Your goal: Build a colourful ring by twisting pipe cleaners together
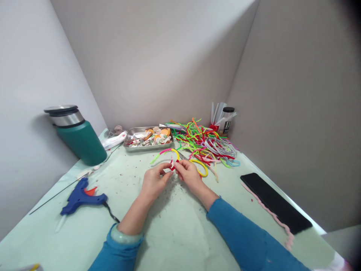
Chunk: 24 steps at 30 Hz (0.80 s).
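My left hand (156, 180) and my right hand (188, 174) meet over the middle of the table, fingers pinched together. Between their fingertips is a small red and white piece, apparently a bent pipe cleaner (173, 165); its exact shape is partly hidden. Just beyond the fingers curves a fuzzy strip in green, pink and yellow (166, 150). Whether it joins the red piece I cannot tell. Scissors with yellow handles (205, 170) lie beside my right hand, partly covered by it.
A metal tray (132, 149) of small cut pieces stands at the back, with a heap of coloured pipe cleaners (197, 137) to its right. On the left are a blue glue gun (80, 197) and a green bottle (81, 143). A black phone (275, 201) lies right.
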{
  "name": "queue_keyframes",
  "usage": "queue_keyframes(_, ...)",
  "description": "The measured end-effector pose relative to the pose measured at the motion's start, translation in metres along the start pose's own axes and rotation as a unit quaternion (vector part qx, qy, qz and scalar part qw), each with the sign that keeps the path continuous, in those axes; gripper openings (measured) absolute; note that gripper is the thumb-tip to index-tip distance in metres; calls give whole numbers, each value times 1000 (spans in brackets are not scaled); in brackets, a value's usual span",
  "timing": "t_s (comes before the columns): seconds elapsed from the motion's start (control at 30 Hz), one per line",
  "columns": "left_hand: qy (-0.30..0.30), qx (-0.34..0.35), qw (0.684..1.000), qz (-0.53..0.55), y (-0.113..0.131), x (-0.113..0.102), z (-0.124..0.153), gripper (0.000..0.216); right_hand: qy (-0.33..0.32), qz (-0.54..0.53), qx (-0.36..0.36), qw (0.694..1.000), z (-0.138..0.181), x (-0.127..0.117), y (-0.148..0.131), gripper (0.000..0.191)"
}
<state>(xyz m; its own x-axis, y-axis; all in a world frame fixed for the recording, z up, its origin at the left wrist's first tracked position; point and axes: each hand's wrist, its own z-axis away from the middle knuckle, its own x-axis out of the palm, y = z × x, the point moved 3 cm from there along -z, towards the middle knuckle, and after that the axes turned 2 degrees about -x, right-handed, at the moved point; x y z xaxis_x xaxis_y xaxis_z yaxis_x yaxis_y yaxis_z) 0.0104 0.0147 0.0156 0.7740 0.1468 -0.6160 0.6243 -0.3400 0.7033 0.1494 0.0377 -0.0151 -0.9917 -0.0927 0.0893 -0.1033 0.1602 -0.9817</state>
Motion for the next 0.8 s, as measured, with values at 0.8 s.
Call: queue_keyframes(0.8,-24,-36,978,206,-11,7,-5,33,-73,-14,15,997,7,10,-2,22)
